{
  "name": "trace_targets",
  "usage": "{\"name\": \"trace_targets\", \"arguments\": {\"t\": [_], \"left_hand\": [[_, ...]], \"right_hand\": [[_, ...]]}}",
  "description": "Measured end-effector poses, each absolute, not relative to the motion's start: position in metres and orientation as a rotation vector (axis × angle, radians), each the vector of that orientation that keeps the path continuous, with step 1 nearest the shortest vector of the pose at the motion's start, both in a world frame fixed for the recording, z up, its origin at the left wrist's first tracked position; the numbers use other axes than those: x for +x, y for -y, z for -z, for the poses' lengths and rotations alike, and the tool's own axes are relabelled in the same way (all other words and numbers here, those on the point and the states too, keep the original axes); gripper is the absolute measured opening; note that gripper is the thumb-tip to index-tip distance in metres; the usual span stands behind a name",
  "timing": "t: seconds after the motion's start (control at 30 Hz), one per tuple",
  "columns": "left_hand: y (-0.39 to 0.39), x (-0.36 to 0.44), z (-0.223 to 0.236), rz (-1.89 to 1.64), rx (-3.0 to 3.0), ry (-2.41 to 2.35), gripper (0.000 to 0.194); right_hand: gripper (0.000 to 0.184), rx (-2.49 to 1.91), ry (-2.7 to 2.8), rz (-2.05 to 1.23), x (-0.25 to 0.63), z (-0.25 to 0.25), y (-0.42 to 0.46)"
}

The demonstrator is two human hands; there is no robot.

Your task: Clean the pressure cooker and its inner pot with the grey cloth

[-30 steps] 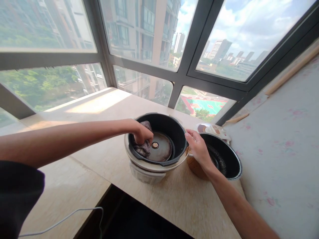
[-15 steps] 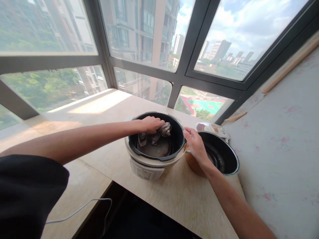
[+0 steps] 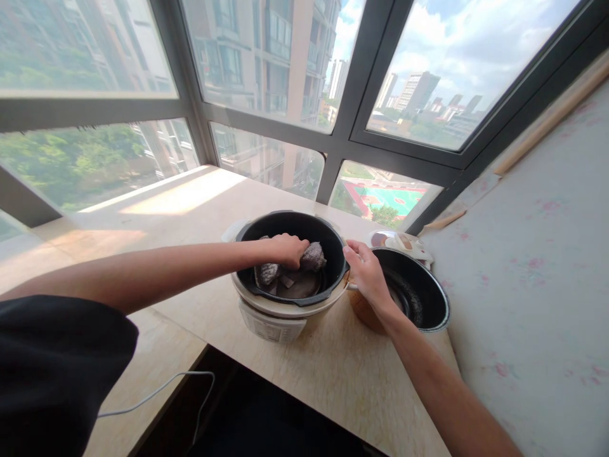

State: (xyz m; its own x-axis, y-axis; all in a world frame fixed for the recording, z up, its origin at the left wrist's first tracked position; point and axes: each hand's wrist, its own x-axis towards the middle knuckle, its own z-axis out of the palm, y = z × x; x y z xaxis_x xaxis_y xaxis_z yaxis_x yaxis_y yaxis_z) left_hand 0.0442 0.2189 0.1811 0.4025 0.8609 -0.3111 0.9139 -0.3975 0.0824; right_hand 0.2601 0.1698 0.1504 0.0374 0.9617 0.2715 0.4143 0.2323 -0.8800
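Fingers [image 3: 299, 243] of the left hand [image 3: 285, 249] are squeezing a grey rag [image 3: 314, 258], which is poking out at three and eight o'clock inside the white cooker [image 3: 271, 324]. The right hand [image 3: 367, 273] is pinching the cooker's edge at three o'clock. Beside it, a black pot [image 3: 431, 289] is sitting near four o'clock. The pale worktop [image 3: 328, 368] is holding the cooker.
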Motion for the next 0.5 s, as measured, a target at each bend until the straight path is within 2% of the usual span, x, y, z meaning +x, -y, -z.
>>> {"name": "trace_targets", "arguments": {"t": [0.13,0.33,0.43,0.5], "left_hand": [[-0.209,0.035,-0.186,0.383,2.315,-1.689,0.074],[-0.198,0.029,-0.207,0.589,2.179,-1.607,0.089],[-0.197,0.02,-0.209,0.511,2.034,-1.558,0.089],[-0.194,0.016,-0.206,0.368,1.857,-1.494,0.08]], "right_hand": [[0.05,-1.349,1.539,-0.708,0.26,-0.151,-0.17],[0.048,-1.318,1.535,-0.719,0.26,-0.151,-0.167],[0.049,-1.316,1.521,-0.719,0.26,-0.15,-0.168],[0.049,-1.318,1.504,-0.718,0.26,-0.148,-0.169]]}}
